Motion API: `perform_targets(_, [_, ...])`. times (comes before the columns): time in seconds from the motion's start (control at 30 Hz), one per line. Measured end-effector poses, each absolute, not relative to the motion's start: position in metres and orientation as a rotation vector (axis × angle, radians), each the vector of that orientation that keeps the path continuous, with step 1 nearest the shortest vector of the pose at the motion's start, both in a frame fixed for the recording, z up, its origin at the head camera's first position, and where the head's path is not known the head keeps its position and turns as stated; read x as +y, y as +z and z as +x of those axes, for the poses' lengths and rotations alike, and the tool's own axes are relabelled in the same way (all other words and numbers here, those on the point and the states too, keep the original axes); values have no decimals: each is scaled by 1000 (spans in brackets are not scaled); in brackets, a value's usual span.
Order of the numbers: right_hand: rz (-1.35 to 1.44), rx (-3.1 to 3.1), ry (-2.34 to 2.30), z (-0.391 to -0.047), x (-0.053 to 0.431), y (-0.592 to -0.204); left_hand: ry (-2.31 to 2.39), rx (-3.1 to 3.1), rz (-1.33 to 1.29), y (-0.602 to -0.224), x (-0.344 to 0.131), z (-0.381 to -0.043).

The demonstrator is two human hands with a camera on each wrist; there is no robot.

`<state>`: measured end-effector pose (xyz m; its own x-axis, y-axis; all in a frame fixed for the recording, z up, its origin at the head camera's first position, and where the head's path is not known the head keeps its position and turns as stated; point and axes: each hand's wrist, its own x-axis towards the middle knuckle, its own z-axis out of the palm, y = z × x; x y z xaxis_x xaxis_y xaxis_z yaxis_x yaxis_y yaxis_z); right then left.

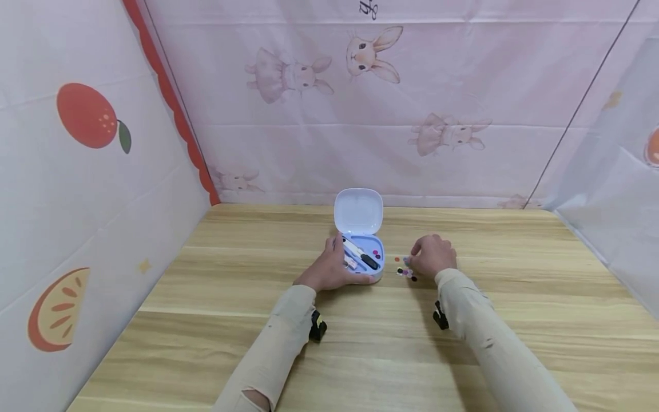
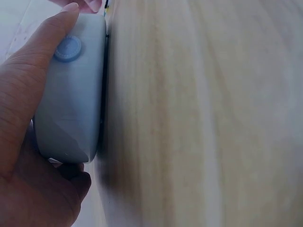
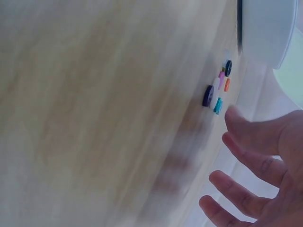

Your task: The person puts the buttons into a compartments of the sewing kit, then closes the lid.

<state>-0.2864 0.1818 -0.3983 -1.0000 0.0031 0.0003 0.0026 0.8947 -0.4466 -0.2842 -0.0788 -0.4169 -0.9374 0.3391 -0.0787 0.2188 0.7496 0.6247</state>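
The left hand [image 1: 329, 268] grips the open sewing-kit case [image 1: 359, 213] on the worktop [image 1: 370, 349], fingers curled round it, likely steadying it; buttons [image 1: 406, 273] lie just beside, presumably for easy reach by the right hand [image 1: 434, 256], fingers loosely spread.

Bare tabletop of pale striped wood [image 1: 540, 320] leaves passage outward of the right hand [image 1: 434, 256], outward of the left hand [image 1: 329, 270] and between the two beige cloth sleeves [image 1: 275, 337]. Between the hands, the rounded pale-blue plastic case [image 1: 378, 277] and a cluster of small flat multicoloured discs [image 1: 405, 273] narrow the way. Beyond the left hand, the case's raised white plastic lid [image 1: 358, 212] blocks a low path forward.
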Motion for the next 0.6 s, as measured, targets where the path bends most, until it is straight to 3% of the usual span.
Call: perform_targets(0.6, [1,-3073,723,-284,182,-395,967,2747,434,-413,-79,-280])
